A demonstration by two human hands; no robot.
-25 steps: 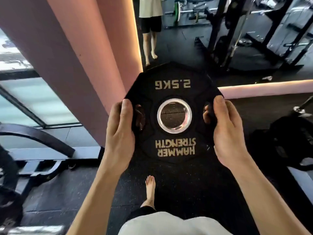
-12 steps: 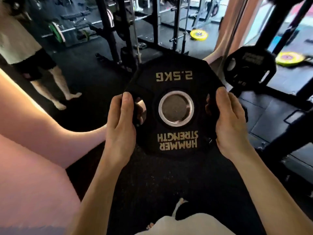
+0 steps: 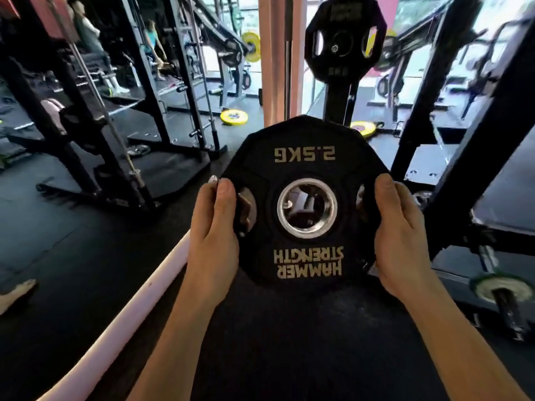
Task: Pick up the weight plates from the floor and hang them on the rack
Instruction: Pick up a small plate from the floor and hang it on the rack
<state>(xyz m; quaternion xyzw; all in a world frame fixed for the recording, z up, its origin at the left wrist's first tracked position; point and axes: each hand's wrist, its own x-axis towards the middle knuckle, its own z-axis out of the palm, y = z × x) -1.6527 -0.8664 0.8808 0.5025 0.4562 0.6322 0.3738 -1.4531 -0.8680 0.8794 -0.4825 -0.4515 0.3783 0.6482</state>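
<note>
We've got the black 2.5KG weight plate (image 3: 304,169) held up at chest level between both hands, lettering upside down to us. Left hand (image 3: 212,227) grips its left edge, fingers curled through the grip slot; right hand (image 3: 401,233) clamps the right edge. Another black plate (image 3: 344,39) hangs on the rack post (image 3: 337,102) just beyond.

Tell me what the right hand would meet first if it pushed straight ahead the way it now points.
Probably the slanted black steel rack beam beyond the right hand, which grips the black 2.5 kg Hammer Strength weight plate. Depth is unclear, so the hand might pass left of the beam.
</note>
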